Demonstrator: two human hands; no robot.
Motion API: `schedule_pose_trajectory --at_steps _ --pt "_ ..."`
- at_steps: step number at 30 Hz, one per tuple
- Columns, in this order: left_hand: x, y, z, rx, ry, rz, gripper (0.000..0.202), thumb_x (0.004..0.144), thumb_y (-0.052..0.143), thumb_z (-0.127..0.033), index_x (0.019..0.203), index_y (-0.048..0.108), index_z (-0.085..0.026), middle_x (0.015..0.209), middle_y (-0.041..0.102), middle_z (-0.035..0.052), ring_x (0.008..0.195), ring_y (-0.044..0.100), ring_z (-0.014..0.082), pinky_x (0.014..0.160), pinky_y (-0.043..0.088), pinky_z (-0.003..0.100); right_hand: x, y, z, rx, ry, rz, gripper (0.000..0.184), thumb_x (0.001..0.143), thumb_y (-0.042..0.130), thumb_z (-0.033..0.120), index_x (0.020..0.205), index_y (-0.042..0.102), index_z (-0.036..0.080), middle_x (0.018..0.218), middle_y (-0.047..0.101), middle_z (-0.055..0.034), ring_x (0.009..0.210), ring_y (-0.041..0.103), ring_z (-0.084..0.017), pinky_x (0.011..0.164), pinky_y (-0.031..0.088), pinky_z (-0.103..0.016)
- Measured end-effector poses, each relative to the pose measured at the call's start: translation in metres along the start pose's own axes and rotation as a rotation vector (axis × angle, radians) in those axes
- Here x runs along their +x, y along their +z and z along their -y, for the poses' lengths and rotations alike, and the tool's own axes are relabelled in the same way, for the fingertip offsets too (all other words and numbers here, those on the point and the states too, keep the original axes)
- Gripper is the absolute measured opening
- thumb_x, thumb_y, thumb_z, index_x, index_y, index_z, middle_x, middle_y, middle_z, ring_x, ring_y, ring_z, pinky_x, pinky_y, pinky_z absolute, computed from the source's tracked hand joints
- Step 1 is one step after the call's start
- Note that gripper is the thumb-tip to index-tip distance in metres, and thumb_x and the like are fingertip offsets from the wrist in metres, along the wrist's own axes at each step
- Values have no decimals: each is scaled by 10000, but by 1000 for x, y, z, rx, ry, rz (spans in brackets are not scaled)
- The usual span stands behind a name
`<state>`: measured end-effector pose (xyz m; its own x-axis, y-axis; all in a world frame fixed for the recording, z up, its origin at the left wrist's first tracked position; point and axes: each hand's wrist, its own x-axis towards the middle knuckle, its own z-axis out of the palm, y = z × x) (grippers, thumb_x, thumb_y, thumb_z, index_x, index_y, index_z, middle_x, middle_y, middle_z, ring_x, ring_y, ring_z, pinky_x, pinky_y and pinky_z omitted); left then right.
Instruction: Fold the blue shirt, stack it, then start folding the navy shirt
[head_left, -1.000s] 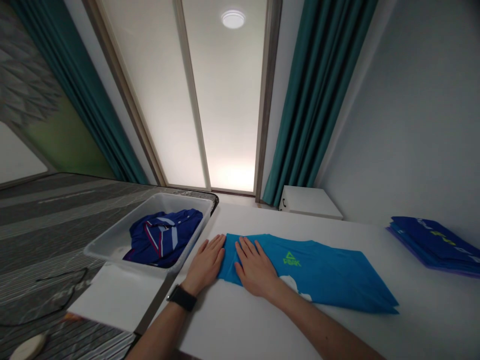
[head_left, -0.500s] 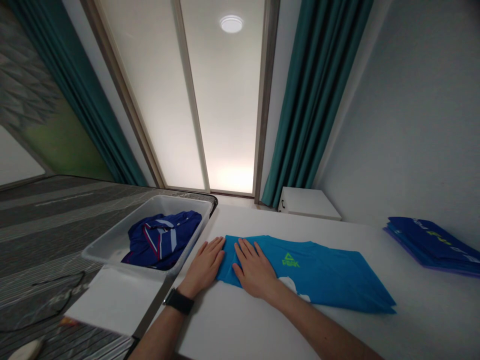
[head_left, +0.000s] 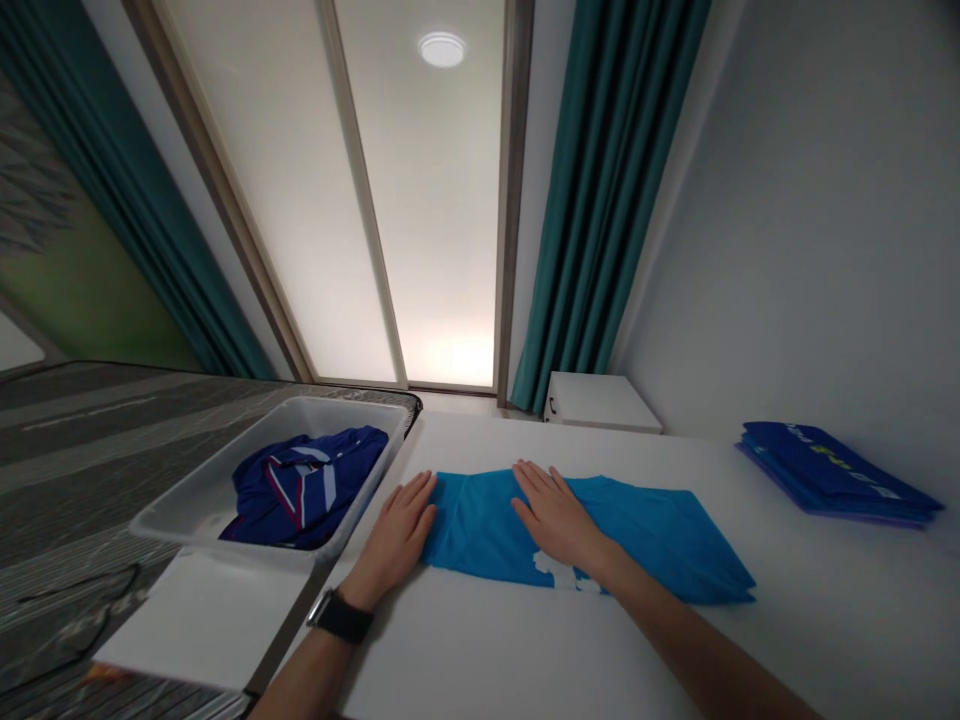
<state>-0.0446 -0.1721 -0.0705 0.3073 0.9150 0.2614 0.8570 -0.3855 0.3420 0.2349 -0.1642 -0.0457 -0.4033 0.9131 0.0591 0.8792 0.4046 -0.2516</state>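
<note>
1. Live at the table (head_left: 480,650), a white top, and the blue T-shirt (head_left: 480,525) lies flat across the middle of it, at twelve o'clock from the person's wrists.
2. Left hand (head_left: 396,535) is palm down, fingers spread open and gripping nothing. The tips sit right at the shirt's left edge, and from this angle it's too close to call whether they touch cloth.
3. Right hand (head_left: 559,518) is flat on the shirt, fingers fanned and open, pressing down with no pinch anywhere.
4. At nine o'clock from the shirt, just past that left hand, sits a grey tub (head_left: 180,490) holding a crumpled navy jersey (head_left: 304,490). Out at three o'clock is a neat stack (head_left: 829,475) of folded blue garments.
5. The risks: any sideways drag from that flat right hand could ruck the cloth, and with no grip on it, the shirt could slip. A careless left elbow or wrist could also catch the tub's rim, which stands close by.
</note>
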Motion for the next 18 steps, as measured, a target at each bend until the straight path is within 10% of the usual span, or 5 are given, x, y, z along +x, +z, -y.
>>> schedule_pose_trajectory --at_steps 10,18 --pt "18 13 -65 74 270 79 549 1005 323 -418 1511 264 -216 1561 291 61 1433 277 226 1176 249 431 -44 -13 -107 -150 258 -51 576 971 248 409 1462 389 142 1506 391 -104 1399 324 -230 1170 189 -434" --pt "24 48 -58 233 285 82 567 998 311 -473 1501 303 -213 1539 335 63 1407 336 234 1156 283 426 -68 -1 -146 -155 267 -20 619 978 189 484 1476 365 162 1530 345 -96 1417 291 -234 1164 214 -450"
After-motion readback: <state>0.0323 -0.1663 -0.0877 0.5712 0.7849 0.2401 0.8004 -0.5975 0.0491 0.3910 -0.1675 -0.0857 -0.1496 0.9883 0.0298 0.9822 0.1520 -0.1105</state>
